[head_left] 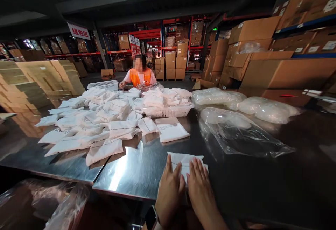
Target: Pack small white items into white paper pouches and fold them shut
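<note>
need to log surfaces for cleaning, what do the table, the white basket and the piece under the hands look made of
Table: looks like polished metal, probably stainless steel; it mirrors the ceiling light and the white bags. White basket: seems moulded plastic, with a perforated lattice wall. White piece pressed flat under the left hand and right hand: thin, creased, soft-looking; cloth or non-woven, hard to tell which.

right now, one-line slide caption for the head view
Both hands press a white packet flat on the steel table.
</note>
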`<action>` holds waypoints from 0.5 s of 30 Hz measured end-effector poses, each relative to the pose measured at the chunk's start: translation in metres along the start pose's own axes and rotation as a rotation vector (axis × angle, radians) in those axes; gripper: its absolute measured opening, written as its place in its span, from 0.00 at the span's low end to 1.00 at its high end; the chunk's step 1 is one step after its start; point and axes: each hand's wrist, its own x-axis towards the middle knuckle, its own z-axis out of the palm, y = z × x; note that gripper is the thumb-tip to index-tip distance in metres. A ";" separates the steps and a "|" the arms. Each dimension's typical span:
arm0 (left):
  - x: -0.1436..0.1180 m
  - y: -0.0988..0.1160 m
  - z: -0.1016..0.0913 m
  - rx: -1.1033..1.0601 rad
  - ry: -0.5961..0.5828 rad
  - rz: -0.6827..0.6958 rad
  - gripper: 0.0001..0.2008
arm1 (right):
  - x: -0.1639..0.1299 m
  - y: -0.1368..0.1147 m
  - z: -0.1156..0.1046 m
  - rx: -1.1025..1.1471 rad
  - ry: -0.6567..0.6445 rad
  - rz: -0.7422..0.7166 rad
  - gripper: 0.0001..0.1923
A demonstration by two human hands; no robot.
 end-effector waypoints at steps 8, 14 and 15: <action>0.030 -0.006 0.002 -0.457 0.078 -0.231 0.15 | 0.007 0.028 0.027 0.472 -0.055 0.508 0.36; 0.030 0.006 -0.007 -1.317 -0.303 -0.379 0.28 | 0.024 0.038 -0.014 1.101 -0.285 0.668 0.35; 0.032 0.007 -0.014 -1.423 -0.419 -0.383 0.25 | 0.023 0.038 -0.020 1.129 -0.314 0.646 0.32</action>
